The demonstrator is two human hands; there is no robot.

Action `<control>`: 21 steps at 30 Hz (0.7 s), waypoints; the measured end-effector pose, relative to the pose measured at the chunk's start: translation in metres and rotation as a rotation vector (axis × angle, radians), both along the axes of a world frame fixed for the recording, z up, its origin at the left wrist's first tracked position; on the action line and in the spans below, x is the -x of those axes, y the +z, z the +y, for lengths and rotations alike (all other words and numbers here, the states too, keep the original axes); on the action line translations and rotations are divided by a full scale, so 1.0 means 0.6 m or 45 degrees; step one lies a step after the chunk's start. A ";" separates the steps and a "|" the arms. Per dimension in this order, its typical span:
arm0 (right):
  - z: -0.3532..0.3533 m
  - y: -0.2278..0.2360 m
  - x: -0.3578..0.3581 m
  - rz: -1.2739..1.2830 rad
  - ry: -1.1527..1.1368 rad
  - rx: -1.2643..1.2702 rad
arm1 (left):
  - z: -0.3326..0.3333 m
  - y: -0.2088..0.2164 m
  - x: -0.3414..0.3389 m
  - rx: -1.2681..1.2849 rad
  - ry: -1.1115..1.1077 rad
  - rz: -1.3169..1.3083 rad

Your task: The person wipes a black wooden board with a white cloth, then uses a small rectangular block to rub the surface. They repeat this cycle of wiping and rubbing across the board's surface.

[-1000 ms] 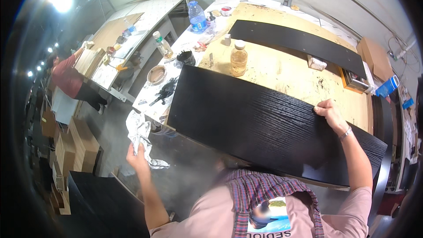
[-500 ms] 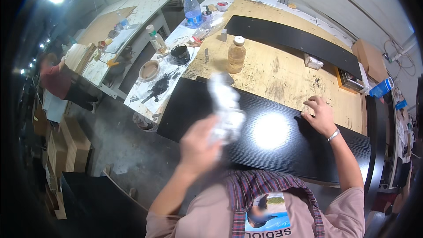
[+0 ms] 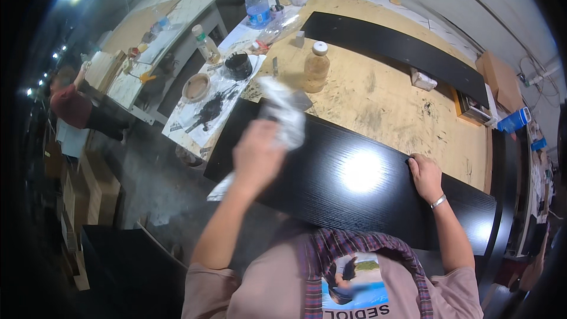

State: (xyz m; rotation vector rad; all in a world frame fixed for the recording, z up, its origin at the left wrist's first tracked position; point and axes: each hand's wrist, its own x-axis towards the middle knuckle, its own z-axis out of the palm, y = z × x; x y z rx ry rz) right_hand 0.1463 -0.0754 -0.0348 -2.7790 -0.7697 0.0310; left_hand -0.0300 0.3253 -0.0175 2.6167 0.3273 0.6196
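Note:
A glossy black wood-grain board lies across the near side of the workbench, a bright light reflected on it. My left hand, blurred by motion, is closed around a crumpled white cloth over the board's left part. A white corner also shows below that hand at the board's near edge. On the right, my right hand grips the board's far edge, fingers curled over it. Just beyond the cloth, a small dark grey block sits by the far edge. Behind it stands a bottle of yellowish liquid.
A second black board lies raised at the back, near a small white block. To the left are a black-stained tub, a round brown container, a green-labelled bottle and a blue jug. A person stands far left.
My left hand has moved left and away from me with the cloth. My right hand has come down from hovering at the far edge to grip it.

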 end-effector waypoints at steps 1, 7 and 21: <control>-0.002 -0.001 0.002 -0.007 -0.006 -0.025 | -0.048 0.000 -0.004 -0.161 -0.153 0.042; -0.013 -0.024 0.004 -0.098 -0.022 -0.149 | -0.100 0.042 0.045 0.197 -0.549 0.057; -0.048 -0.059 -0.005 -0.215 -0.064 -0.228 | 0.257 -0.253 0.157 0.454 0.677 -0.055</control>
